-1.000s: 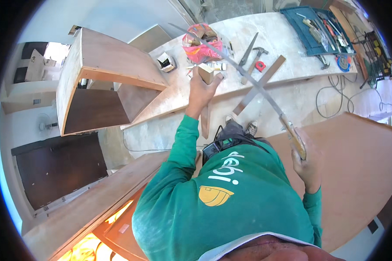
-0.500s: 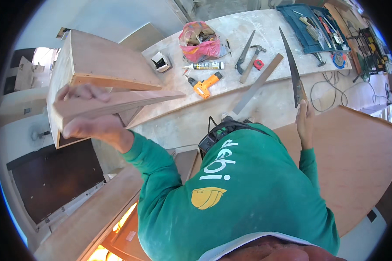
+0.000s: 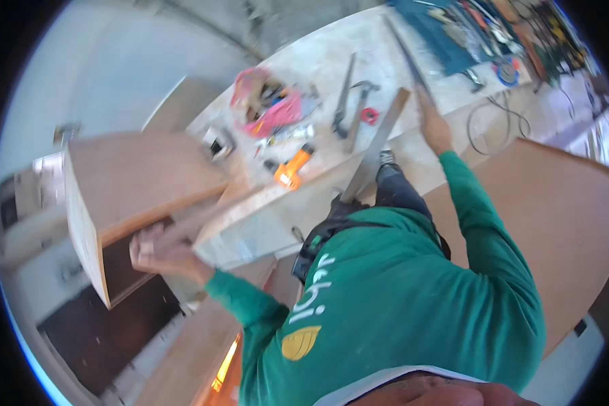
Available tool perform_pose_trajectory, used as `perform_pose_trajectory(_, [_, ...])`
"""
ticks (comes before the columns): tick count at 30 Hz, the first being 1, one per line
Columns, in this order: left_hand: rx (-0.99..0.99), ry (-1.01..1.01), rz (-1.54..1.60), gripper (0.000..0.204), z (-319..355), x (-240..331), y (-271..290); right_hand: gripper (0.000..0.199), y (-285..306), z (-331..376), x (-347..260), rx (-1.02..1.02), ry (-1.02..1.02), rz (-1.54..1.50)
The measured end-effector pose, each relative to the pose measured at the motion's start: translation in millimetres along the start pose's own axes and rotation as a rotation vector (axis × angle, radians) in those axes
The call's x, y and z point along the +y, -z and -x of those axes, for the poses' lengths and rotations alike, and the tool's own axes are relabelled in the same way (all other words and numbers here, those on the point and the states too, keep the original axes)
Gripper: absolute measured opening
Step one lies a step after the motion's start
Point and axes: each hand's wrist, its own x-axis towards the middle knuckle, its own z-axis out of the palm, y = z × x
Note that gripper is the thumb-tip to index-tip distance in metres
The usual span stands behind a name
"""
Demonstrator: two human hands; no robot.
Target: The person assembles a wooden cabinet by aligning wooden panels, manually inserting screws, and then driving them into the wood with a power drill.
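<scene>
Moved farther over the bench [image 3: 318, 59], the handsaw [image 3: 407, 55] points forward from the right hand [image 3: 434, 127] gripping it.

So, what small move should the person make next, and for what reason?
Probably set the saw down on the workbench: the right hand holds it out over the top, while the left hand holds a wooden strip well off to the left. Putting it down would free one hand for the strip.

Two saws [image 3: 406, 54], one drill [image 3: 291, 170], one pink bag [image 3: 284, 116], one red tape measure [image 3: 369, 116] (just one)
</scene>
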Motion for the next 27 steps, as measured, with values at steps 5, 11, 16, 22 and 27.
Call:
perform_pose_trajectory(5, [0.01,0.142,-0.168,0.036,-7,-11,11,0.061,-67,-24,85,-0.245,-0.026,0.436])
perform_pose_trajectory(11, [0.051,0.377,0.023,0.024,-21,7,-2,0.076,-69,-29,126,-0.488,-0.154,0.38])
perform_pose_trajectory(16, [0.078,0.471,0.147,0.023,-30,-1,-15,0.081,-71,-59,146,-0.52,-0.197,0.327])
perform_pose_trajectory(22, [-0.013,0.431,0.175,0.027,-21,8,-62,0.072,-61,-77,128,-0.542,-0.401,0.208])
perform_pose_trajectory(27, [-0.03,0.44,0.134,0.025,-25,-15,-52,0.068,-40,-40,148,-0.345,-0.522,-0.016])
